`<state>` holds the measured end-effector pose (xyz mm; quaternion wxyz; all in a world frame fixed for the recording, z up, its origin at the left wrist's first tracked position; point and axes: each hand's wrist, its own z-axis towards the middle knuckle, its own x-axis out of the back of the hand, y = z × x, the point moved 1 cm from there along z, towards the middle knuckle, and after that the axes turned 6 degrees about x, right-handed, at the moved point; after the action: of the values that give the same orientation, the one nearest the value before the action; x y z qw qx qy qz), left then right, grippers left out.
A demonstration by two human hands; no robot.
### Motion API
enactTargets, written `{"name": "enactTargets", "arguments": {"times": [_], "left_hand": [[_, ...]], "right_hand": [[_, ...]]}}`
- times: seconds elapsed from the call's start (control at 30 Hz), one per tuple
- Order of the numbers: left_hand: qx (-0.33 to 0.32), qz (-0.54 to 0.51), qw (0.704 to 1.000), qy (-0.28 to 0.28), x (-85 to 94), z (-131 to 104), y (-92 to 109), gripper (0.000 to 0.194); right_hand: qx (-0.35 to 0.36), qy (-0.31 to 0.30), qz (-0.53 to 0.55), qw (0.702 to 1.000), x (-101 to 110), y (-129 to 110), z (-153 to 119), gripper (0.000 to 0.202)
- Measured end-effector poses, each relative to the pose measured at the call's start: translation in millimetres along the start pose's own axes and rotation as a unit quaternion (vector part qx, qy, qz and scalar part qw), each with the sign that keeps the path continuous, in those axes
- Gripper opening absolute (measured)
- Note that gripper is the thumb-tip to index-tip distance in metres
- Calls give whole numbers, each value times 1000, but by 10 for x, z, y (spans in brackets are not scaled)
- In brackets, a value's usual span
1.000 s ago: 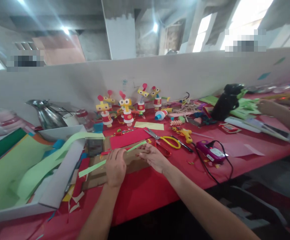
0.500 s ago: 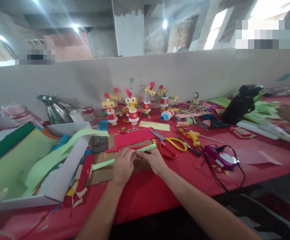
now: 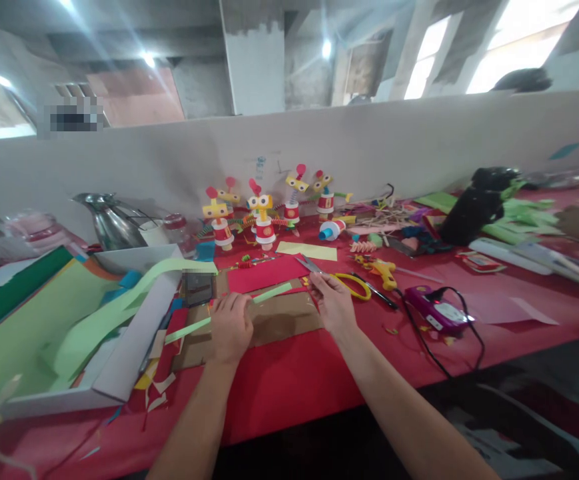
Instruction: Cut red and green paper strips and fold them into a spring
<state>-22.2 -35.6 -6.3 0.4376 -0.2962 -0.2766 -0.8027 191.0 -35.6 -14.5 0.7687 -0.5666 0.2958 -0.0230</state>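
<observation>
Head view: my left hand (image 3: pixel 230 327) is curled, fingers pinched on the long thin light-green paper strip (image 3: pixel 229 310), pressing it onto the flat brown cardboard sheet (image 3: pixel 274 319) on the red-covered surface (image 3: pixel 299 380). Strip's long axis runs low-left to up-right, its far end poking out past my knuckles toward my right hand (image 3: pixel 333 304). Right hand is off the strip, fingers loosely bent; its tips sit on or just by the red-handled scissors (image 3: pixel 314 273), w/ the yellow-handled scissors (image 3: pixel 352 285) just right of it — can't tell if it's actually gripping. So scissors lie up-right of the strip; right hand is nearer them, left hand nearer the strip. Purple glue-gun-like device w/ black cord (image 3: pixel 436 312) sits farther right.
</observation>
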Motion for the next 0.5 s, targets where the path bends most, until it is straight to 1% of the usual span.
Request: {"name": "enactTargets", "arguments": {"times": [0.03,0.07,0.1,0.13,0.17,0.2,0.23,0.27,0.3,0.37,0.4,0.43,0.47,0.5], "left_hand": [[2,10,1000,-4,6,4,-10,20],[-2,21,1000,-12,10,7,-8,20],[-10,34,999,-23,11,11,5,20],[-21,46,998,-34,10,14,28,20],[-35,57,997,-45,7,15,57,20],[-48,63,995,-53,4,15,88,20],[-60,66,994,-57,3,14,117,20],[-69,64,994,-58,4,11,142,20],[-76,59,994,-60,9,7,161,20],[-70,44,996,-43,34,0,173,19],[-52,36,998,-16,53,-3,167,18],[-24,26,999,22,72,-7,154,18],[7,8,998,61,88,-10,138,19],[34,-20,995,89,92,-13,123,20]], "right_hand": [[37,-21,-35,998,-8,1,-6,27],[83,-59,-85,991,-28,2,-24,30],[134,-111,-145,974,-57,4,-52,34],[183,-169,-206,946,-90,9,-89,38],[225,-224,-261,911,-123,17,-129,38],[255,-267,-306,878,-150,30,-167,33],[270,-294,-340,851,-169,44,-199,24],[275,-309,-365,834,-180,57,-223,16],[274,-313,-384,824,-185,67,-238,11],[267,-297,-408,821,-178,75,-245,11],[263,-284,-413,825,-171,72,-240,11],[257,-269,-413,832,-164,68,-232,11],[245,-248,-407,844,-158,64,-223,12],[228,-227,-395,861,-154,63,-216,13]]}}
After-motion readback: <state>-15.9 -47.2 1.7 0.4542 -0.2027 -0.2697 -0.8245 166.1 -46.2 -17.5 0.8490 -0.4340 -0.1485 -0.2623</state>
